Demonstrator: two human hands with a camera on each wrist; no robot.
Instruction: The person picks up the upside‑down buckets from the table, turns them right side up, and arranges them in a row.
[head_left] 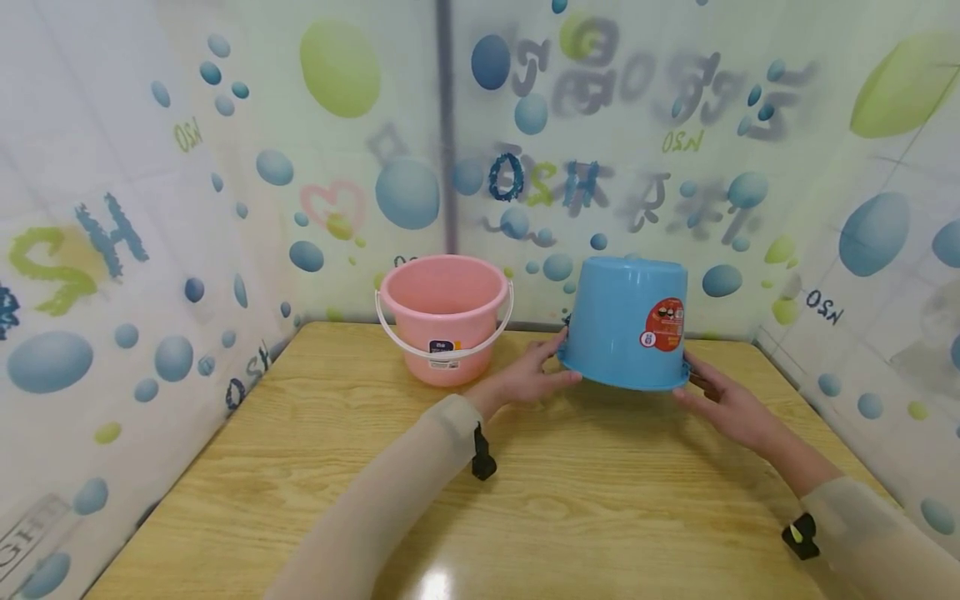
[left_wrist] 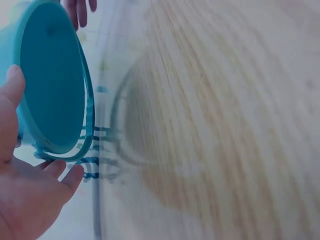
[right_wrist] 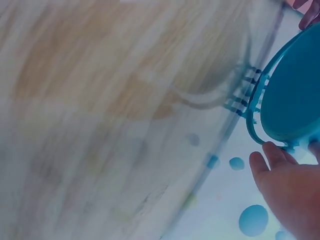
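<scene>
Upside down above the table, a blue bucket (head_left: pixel 626 325) with a red label is held at its rim between both hands. My left hand (head_left: pixel 531 375) grips the left side of the rim, thumb in front and fingers behind. At the opposite side my right hand (head_left: pixel 723 407) holds the rim the same way. The left wrist view shows the blue bucket's dark open mouth (left_wrist: pixel 52 80) facing the table, apart from it, and its thin handle (left_wrist: pixel 90 115) hanging loose. In the right wrist view, the handle (right_wrist: pixel 252 112) arcs past the rim near my right fingertips (right_wrist: pixel 270 150).
A pink bucket (head_left: pixel 444 329) stands upright on the wooden table (head_left: pixel 540 500), left of the blue one, its white handle (head_left: pixel 393 333) lowered across the front. Behind the table hangs a curtain (head_left: pixel 420 100) printed with bubbles, and similar sheets enclose both sides.
</scene>
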